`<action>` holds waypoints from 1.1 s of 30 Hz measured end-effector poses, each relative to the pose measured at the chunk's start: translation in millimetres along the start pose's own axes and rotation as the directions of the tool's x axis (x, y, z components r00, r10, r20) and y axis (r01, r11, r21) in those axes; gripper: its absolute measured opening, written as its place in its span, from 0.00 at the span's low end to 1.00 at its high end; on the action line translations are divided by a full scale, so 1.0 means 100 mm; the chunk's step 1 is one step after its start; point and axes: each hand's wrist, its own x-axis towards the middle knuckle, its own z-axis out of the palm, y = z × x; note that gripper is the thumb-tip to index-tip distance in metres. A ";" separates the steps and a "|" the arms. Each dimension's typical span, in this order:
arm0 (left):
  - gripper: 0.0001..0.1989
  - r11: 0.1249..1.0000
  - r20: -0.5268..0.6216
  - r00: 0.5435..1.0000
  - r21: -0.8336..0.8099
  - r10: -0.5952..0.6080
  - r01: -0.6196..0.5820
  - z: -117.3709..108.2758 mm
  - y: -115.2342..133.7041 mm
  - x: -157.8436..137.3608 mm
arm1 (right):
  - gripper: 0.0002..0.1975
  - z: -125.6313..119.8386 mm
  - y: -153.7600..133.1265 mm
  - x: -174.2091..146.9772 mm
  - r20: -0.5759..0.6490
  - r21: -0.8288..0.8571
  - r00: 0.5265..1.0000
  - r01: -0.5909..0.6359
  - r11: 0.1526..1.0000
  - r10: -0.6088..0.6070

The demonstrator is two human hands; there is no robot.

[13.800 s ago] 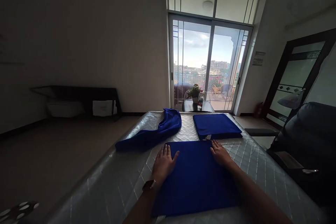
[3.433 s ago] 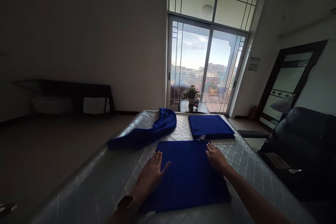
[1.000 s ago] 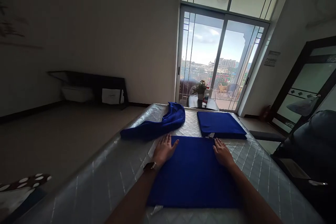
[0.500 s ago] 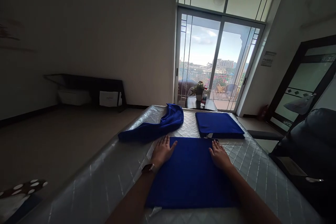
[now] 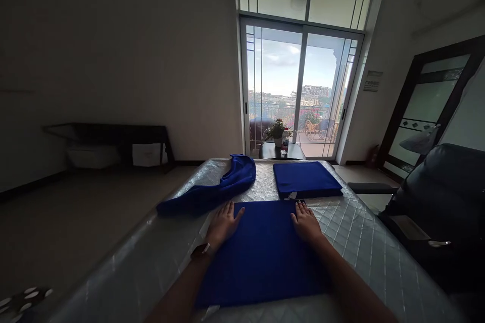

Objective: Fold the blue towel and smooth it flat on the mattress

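Note:
A blue cloth (image 5: 265, 252), folded into a flat rectangle, lies right in front of me. My left hand (image 5: 224, 223) rests flat on its far left corner, fingers stretched away from me. On the far right corner lies my right hand (image 5: 306, 221), also flat with the thumb apart. Just beyond the right hand is a neat stack of folded blue cloth (image 5: 306, 177) with a small white tag at its near edge. A crumpled blue cloth (image 5: 212, 189) sprawls past my left hand.
All the cloth lies on a silvery quilted table cover (image 5: 359, 242). A dark padded chair (image 5: 435, 197) stands close on the right. Past the far edge, a small table (image 5: 267, 150) holds a potted plant (image 5: 278, 131) and a bottle, before a glass sliding door (image 5: 273, 81).
The view has turned slightly, so everything sits a little further left in the picture. Both hands stay flat on the cloth's far corners.

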 end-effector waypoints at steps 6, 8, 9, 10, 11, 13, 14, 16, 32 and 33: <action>0.44 0.998 0.013 1.000 0.063 -0.010 0.009 -0.03 0.01 0.03 | 0.35 0.01 0.02 -0.01 -0.008 0.035 1.000 0.003 0.999 -0.003; 0.44 0.996 0.002 1.000 0.089 -0.014 0.014 -0.05 0.07 0.04 | 0.35 0.01 0.02 0.00 -0.014 0.044 1.000 -0.001 0.999 0.002; 0.44 0.995 -0.008 1.000 0.099 -0.006 0.007 -0.05 0.14 0.04 | 0.35 0.02 0.03 0.00 -0.017 0.047 1.000 -0.002 0.999 0.003; 0.44 0.994 -0.017 1.000 0.106 0.012 -0.011 -0.04 0.23 0.04 | 0.35 0.02 0.03 0.00 -0.020 0.050 1.000 -0.002 0.999 0.003; 0.43 0.993 -0.021 0.999 0.109 0.044 -0.042 -0.01 0.36 0.04 | 0.35 0.02 0.03 0.00 -0.023 0.054 1.000 0.001 0.999 0.000; 0.41 0.985 -0.005 0.990 0.099 0.144 -0.143 0.08 0.70 0.03 | 0.35 0.02 0.03 0.00 -0.031 0.065 1.000 0.006 0.998 -0.004; 0.39 0.975 0.010 0.979 0.086 0.203 -0.204 0.14 0.91 0.01 | 0.35 0.02 0.04 0.00 -0.034 0.068 0.999 0.006 0.998 -0.004; 0.36 0.945 0.033 0.947 0.053 0.321 -0.322 0.27 1.33 -0.01 | 0.35 0.03 0.05 0.00 -0.037 0.061 0.999 0.010 0.998 -0.008; 0.37 0.976 0.069 0.975 0.026 0.212 -0.214 0.23 0.94 0.01 | 0.34 0.01 0.04 0.01 -0.027 0.072 1.000 0.010 0.997 -0.008; 0.38 0.984 0.069 0.983 0.032 0.172 -0.175 0.18 0.80 0.01 | 0.34 0.01 0.04 0.01 -0.026 0.070 1.000 0.009 0.998 -0.007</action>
